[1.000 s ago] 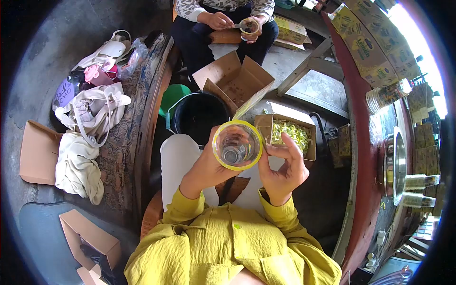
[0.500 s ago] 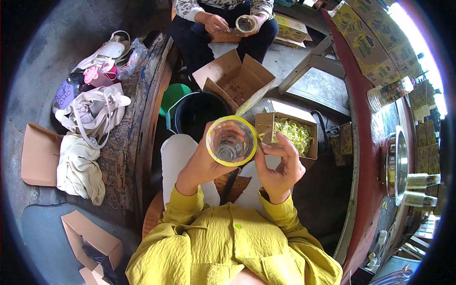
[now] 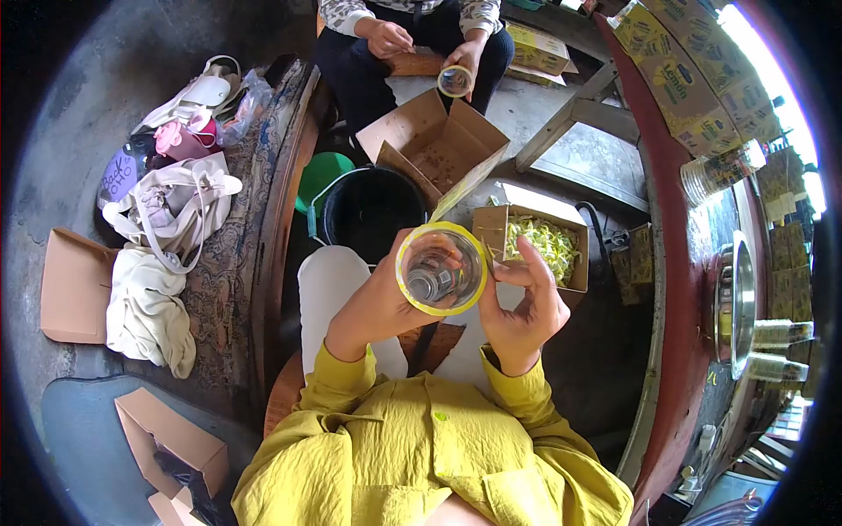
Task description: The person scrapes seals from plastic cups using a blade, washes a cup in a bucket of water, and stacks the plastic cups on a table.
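My left hand (image 3: 375, 302) is wrapped round a clear plastic cup (image 3: 430, 279) with a yellow rim, its open mouth facing up toward me. At the cup's right side, my right hand (image 3: 528, 314) has its thumb and forefinger pinched close to the rim. A thin sliver shows at those fingertips, too small to make out. Just beyond that hand stands a cardboard box (image 3: 494, 235) filled with yellow-white strips (image 3: 539, 245).
A black bucket (image 3: 373, 210) and a green basin (image 3: 326, 175) stand ahead, beside an open carton (image 3: 408, 130). Opposite, a seated person holds a similar cup (image 3: 454, 81). Bags (image 3: 171, 202) lie on the left bench. A metal basin (image 3: 738, 302) sits on the right-hand counter.
My left hand and the cup have shifted slightly right and down, with the cup tilted a little differently. The person opposite has lowered their cup and moved their other hand away from it.
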`<state>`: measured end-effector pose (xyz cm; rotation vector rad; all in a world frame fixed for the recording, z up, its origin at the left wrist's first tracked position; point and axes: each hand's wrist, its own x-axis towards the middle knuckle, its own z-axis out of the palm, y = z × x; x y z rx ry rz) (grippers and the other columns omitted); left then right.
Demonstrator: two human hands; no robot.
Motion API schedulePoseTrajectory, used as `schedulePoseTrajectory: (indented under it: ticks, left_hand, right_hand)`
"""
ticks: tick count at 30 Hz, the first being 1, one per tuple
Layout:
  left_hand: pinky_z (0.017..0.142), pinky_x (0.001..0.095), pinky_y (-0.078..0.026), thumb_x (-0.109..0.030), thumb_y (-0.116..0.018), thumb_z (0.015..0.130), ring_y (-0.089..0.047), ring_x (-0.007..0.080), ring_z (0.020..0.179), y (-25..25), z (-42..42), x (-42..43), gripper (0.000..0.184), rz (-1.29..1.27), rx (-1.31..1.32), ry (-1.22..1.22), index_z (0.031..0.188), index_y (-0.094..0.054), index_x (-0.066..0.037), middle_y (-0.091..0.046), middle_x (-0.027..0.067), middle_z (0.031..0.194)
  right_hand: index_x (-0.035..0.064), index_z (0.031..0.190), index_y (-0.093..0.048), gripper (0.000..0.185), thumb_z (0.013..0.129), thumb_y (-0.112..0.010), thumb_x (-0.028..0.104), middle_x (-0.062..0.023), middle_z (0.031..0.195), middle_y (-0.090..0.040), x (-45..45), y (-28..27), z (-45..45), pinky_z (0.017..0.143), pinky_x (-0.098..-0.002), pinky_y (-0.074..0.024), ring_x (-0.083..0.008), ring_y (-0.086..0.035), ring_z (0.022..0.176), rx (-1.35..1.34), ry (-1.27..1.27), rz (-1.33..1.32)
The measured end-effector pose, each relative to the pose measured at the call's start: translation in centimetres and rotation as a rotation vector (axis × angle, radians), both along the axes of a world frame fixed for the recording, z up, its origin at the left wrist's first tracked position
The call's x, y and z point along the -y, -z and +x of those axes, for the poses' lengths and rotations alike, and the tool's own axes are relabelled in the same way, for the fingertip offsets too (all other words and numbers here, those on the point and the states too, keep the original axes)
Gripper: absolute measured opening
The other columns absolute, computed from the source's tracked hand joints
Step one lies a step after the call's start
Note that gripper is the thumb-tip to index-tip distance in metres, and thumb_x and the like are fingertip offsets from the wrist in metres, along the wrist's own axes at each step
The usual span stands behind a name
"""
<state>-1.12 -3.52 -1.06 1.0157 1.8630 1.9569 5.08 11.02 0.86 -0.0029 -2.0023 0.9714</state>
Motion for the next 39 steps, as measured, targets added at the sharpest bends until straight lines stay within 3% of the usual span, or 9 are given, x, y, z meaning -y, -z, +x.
schedulePoseTrajectory:
  ticks: [12,18,30,36,39]
  left_hand:
    - [0.085,0.0281,-0.04,-0.011,-0.077,0.058,-0.048,0.0167,0.099,-0.2,-0.2,0.1,0.066,0.041,-0.174,-0.086,0.112,-0.041,-0.003,-0.044,0.0073,0.106]
    - [0.084,0.0274,-0.04,-0.01,-0.077,0.057,-0.048,0.0162,0.096,-0.2,0.4,-0.2,0.066,0.052,-0.022,-0.001,0.111,-0.042,-0.002,-0.044,0.0066,0.105]
    - [0.086,0.0269,-0.039,-0.008,-0.076,0.056,-0.048,0.0143,0.098,-0.1,0.3,-0.2,0.067,0.105,0.02,0.114,0.113,-0.042,-0.003,-0.046,0.0057,0.104]
    - [0.087,0.0289,-0.039,-0.006,-0.075,0.058,-0.047,0.0156,0.102,0.4,0.4,-0.6,0.073,0.21,0.055,0.077,0.119,-0.034,-0.004,-0.044,0.0069,0.109]
    - [0.088,0.0304,-0.039,-0.005,-0.073,0.059,-0.046,0.0176,0.104,1.7,0.1,-1.4,0.076,0.359,-0.186,-0.014,0.121,-0.029,-0.004,-0.042,0.0087,0.111]
  right_hand:
    - [-0.0007,0.101,-0.059,0.044,0.058,-0.067,-0.007,-0.007,0.066,-0.062,0.0,0.1,0.2,0.065,-0.024,-0.0485,-0.0155,-0.062,0.063,0.023,-0.048,-0.113]
    - [-0.0009,0.098,-0.059,0.04,0.059,-0.068,-0.007,-0.008,0.067,-0.063,-0.3,-0.4,0.1,0.066,-0.0247,-0.0485,-0.0157,-0.063,0.064,-0.025,-0.048,-0.07]
    - [-0.0023,0.096,-0.058,0.038,0.06,-0.067,-0.007,-0.0088,0.068,-0.064,-0.1,-0.6,0.5,0.069,-0.0256,-0.0484,-0.0161,-0.064,0.066,-0.047,-0.059,-0.117]
    - [-0.0017,0.097,-0.058,0.039,0.06,-0.068,-0.007,-0.0088,0.068,-0.064,-0.3,-0.5,0.4,0.068,-0.0252,-0.0486,-0.0157,-0.064,0.065,-0.06,-0.056,-0.075]
    - [-0.0014,0.097,-0.057,0.039,0.06,-0.069,-0.006,-0.0082,0.068,-0.064,-0.3,-0.4,0.4,0.066,-0.0246,-0.0486,-0.0153,-0.063,0.064,-0.058,-0.046,-0.075]
